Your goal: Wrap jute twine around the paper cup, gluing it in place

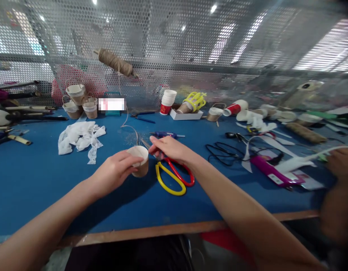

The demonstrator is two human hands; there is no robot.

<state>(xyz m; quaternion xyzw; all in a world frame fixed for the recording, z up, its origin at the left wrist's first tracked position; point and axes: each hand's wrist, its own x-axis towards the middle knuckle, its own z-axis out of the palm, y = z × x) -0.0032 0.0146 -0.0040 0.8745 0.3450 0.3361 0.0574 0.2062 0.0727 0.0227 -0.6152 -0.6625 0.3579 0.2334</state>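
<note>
Cup (142,168) pinched in your left hand (115,169) could tip if scissors (177,193) beside it slip; right hand's (166,147) grip unclear.

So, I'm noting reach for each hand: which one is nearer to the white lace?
Left. The left hand, on the cup, is to the right of the white lace and nearer the person; the right hand is farther right, past the cup.

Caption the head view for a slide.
Left hand holding a small cup, right hand beside it at red-and-yellow-handled scissors, over a blue tabletop.
</note>
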